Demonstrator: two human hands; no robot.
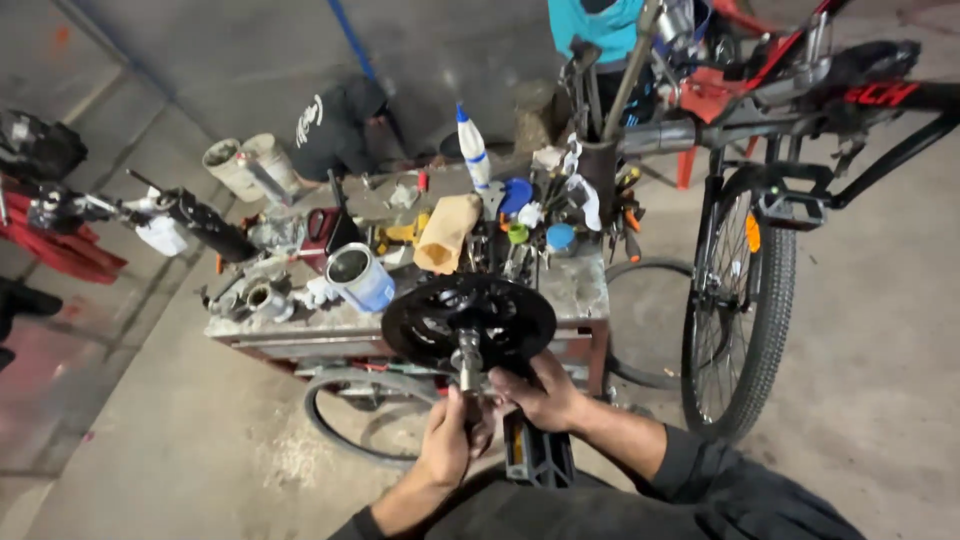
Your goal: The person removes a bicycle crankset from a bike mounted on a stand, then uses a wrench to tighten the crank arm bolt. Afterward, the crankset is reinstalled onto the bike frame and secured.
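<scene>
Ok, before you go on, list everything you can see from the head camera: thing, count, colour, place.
crankset: one, black chainring disc with a metal axle, held in front of the workbench
pedal: one, black, below the hands
workbench: one, grey and cluttered, centre
tin can: one, blue and white, lying on the bench's left part
squeeze bottle: one, white with blue cap, bench rear
bicycle: one, black with red, right
loose tyre: one, black, on the floor under the bench
crouching person: one, in dark clothes, behind the bench
left hand: gripping the axle
right hand: on the crankset's underside
</scene>
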